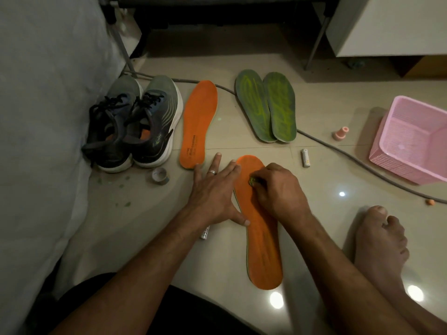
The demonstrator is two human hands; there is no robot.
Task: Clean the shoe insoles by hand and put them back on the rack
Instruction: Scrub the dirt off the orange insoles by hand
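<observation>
Glossy beige tile floor, pink basket

Four insoles are lying on the tiled floor: two orange insoles, one just beside the sneakers and one nearer the person, and two green insoles overlapping each other beyond the nearer orange one. Two grey sneakers are sitting as a pair. Two small white batteries are showing, one near the green insoles and one partly hidden under a forearm. One pink basket, one tape roll and one pink cap are lying about.
</observation>
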